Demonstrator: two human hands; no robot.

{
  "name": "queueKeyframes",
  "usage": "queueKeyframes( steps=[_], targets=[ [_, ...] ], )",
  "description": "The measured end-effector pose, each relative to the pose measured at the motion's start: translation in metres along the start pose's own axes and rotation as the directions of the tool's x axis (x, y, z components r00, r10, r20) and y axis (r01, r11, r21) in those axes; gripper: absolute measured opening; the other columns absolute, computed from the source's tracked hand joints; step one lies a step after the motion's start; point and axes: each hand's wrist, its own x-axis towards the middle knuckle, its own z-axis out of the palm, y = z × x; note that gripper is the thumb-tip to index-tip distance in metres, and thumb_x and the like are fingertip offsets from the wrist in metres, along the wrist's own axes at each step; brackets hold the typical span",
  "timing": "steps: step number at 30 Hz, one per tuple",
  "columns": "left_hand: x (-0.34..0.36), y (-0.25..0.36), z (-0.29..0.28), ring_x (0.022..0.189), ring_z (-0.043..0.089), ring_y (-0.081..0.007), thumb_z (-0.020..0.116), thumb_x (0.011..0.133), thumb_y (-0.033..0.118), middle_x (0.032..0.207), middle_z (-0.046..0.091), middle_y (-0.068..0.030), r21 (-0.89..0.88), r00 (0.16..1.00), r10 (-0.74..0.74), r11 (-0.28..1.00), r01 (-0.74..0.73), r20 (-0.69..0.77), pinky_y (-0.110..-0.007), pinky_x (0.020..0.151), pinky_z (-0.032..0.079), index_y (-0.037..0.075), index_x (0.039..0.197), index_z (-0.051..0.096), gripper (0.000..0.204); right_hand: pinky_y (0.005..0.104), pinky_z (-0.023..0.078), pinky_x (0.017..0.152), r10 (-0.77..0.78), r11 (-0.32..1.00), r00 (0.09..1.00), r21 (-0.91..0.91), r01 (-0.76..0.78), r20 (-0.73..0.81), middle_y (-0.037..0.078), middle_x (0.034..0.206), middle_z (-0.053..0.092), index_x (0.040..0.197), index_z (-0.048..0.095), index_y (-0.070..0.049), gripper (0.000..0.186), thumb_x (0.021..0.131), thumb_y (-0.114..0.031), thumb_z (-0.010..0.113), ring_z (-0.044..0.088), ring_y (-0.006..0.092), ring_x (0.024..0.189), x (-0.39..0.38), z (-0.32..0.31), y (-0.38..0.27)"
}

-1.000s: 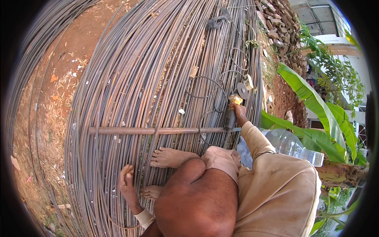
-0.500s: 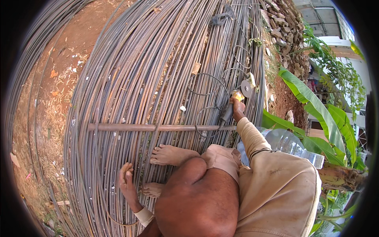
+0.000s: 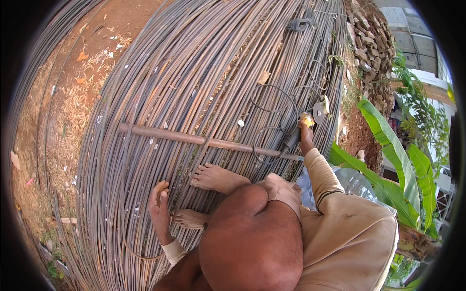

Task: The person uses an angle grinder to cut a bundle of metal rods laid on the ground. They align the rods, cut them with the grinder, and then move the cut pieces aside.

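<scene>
My right hand (image 3: 306,136) is wrapped around an angle grinder (image 3: 307,119) with a yellowish head, a dark body and a round grey disc (image 3: 318,112). The grinder rests at the right side of a wide bed of long steel rebar rods (image 3: 194,97), its black cord (image 3: 274,87) looping across them. My left hand (image 3: 159,206) hangs over the rods left of my bare feet, fingers loosely bent, thumb apart, with nothing seen in it. A brown metal pipe (image 3: 194,139) lies across the rods, beyond my feet, running toward the grinder.
My feet (image 3: 218,177) stand on the rods. Beside my right arm is a clear plastic bottle (image 3: 354,182), with broad green leaves (image 3: 393,136) behind it. Rubble stones (image 3: 366,46) line the far right. Reddish soil (image 3: 121,22) with dry litter lies left.
The view has shifted and turned slightly, so the rods, pipe and grinder sit differently in the picture. My right hand still grips the grinder; my left hand still hovers over the rods.
</scene>
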Motion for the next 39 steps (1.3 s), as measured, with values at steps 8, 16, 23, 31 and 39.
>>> queueKeyframes(
  steps=[8, 16, 23, 31, 39],
  targets=[
    [-0.032, -0.014, -0.006, 0.101, 0.070, -0.0296, 0.066, 0.102, 0.025, 0.113, 0.073, -0.0163, 0.239, 0.993, 0.055, 0.971, -0.029, -0.103, -0.040, 0.093, 0.053, 0.000, 0.122, 0.070, 0.032, 0.0504, 0.039, 0.111, -0.788, 0.291, 0.538, -0.588, 0.755, 0.300, 0.022, 0.130, 0.055, 0.139, 0.050, 0.002, 0.065, 0.093, -0.037, 0.073, 0.050, 0.0391, 0.128, -0.084, 0.025, -0.084],
    [-0.085, -0.050, -0.013, 0.106, 0.065, -0.0406, 0.080, 0.088, 0.017, 0.113, 0.069, -0.0181, 0.539, 0.963, 0.225, 0.835, -0.111, -0.150, -0.046, 0.093, 0.051, 0.003, 0.117, 0.070, 0.034, 0.0517, 0.044, 0.116, -0.432, -0.354, -0.089, -0.079, 0.932, 0.898, 0.018, 0.147, 0.047, 0.149, 0.046, -0.008, 0.069, 0.092, -0.030, 0.078, 0.046, 0.0392, 0.138, -0.130, 0.164, -0.199],
    [-0.144, -0.095, -0.025, 0.100, 0.059, -0.0407, 0.083, 0.083, 0.025, 0.111, 0.066, -0.0146, 0.747, 0.914, 0.282, 0.664, 0.033, -0.291, -0.051, 0.086, 0.048, 0.006, 0.107, 0.068, 0.034, 0.0508, 0.037, 0.123, -0.017, -0.649, -0.320, 0.234, 0.724, 0.947, 0.014, 0.139, 0.059, 0.136, 0.062, -0.010, 0.062, 0.091, -0.050, 0.073, 0.051, 0.0345, 0.136, -0.083, 0.240, -0.234],
    [-0.197, -0.139, -0.051, 0.073, 0.057, -0.0415, 0.076, 0.091, 0.032, 0.080, 0.060, -0.0159, 0.664, 0.920, 0.096, 0.721, 0.198, -0.379, -0.052, 0.067, 0.045, 0.006, 0.090, 0.064, 0.029, 0.0483, 0.052, 0.105, 0.125, -0.630, -0.392, 0.378, 0.678, 0.911, 0.016, 0.119, 0.070, 0.124, 0.066, -0.004, 0.055, 0.094, -0.050, 0.067, 0.065, 0.0370, 0.117, -0.073, 0.256, -0.270],
    [-0.233, 0.008, -0.116, 0.055, 0.042, -0.0324, 0.072, 0.098, 0.034, 0.061, 0.047, -0.0150, 0.540, 0.842, 0.181, 0.829, 0.147, -0.508, -0.046, 0.055, 0.031, 0.000, 0.074, 0.056, 0.044, 0.0489, 0.046, 0.079, -0.255, -0.629, -0.634, 0.372, 0.683, 0.730, 0.019, 0.089, 0.053, 0.100, 0.056, 0.002, 0.073, 0.098, -0.069, 0.040, 0.055, 0.0408, 0.084, -0.144, 0.257, -0.363]
  ],
)
